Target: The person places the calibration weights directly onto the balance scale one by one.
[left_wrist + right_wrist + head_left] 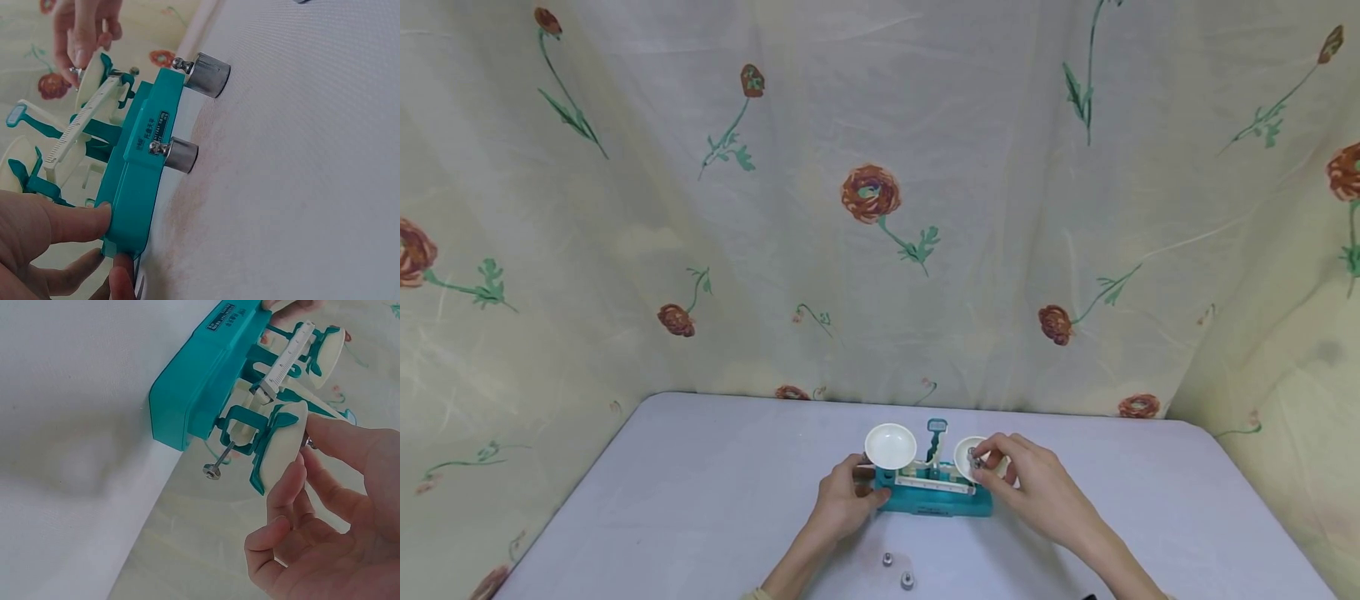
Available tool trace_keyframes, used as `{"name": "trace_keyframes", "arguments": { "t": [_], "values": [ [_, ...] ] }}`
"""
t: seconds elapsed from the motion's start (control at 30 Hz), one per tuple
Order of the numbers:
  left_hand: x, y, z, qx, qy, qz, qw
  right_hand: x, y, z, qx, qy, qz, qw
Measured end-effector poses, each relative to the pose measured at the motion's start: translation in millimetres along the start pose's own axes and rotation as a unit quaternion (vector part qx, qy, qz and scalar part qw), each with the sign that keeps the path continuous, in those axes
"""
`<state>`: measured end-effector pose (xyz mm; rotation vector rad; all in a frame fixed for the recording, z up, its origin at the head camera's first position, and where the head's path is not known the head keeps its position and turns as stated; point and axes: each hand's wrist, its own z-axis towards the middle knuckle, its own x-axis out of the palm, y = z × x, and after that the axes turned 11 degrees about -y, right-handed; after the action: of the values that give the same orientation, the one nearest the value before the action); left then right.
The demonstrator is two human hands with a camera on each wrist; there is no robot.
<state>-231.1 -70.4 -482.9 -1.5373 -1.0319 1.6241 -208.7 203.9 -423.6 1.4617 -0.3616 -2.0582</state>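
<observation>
A teal balance scale [934,498] with two white pans stands on the table. My left hand [844,500] grips the left end of its base, thumb [81,222] on the front face and fingers curled underneath and behind. Over the right pan [964,450], my right hand [1030,479] pinches a small metal weight [977,463] between thumb and fingertips. Most of that weight is hidden by the pan and fingers in the right wrist view. The left pan [891,447] holds nothing and sits higher in the head view.
Two knobbed metal weights, a smaller one [887,559] and a larger one [907,581], stand on the white table [715,500] in front of the scale. A flowered curtain [970,275] hangs behind and beside the table. A metal adjusting screw [212,471] sticks out from the scale's right end.
</observation>
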Motion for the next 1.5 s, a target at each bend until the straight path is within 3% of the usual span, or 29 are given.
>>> {"name": "trace_keyframes", "arguments": {
  "t": [0.73, 1.5],
  "values": [
    [-0.4, 0.8, 2.2, 0.001, -0.001, 0.003, 1.0, -8, 14, -7, -0.038, -0.028, 0.022, 0.999],
    [0.8, -0.1, 3.4, -0.014, -0.001, 0.011, 0.9998, 3, 24, -18, -0.106, 0.047, 0.088, 0.989]
  ]
}}
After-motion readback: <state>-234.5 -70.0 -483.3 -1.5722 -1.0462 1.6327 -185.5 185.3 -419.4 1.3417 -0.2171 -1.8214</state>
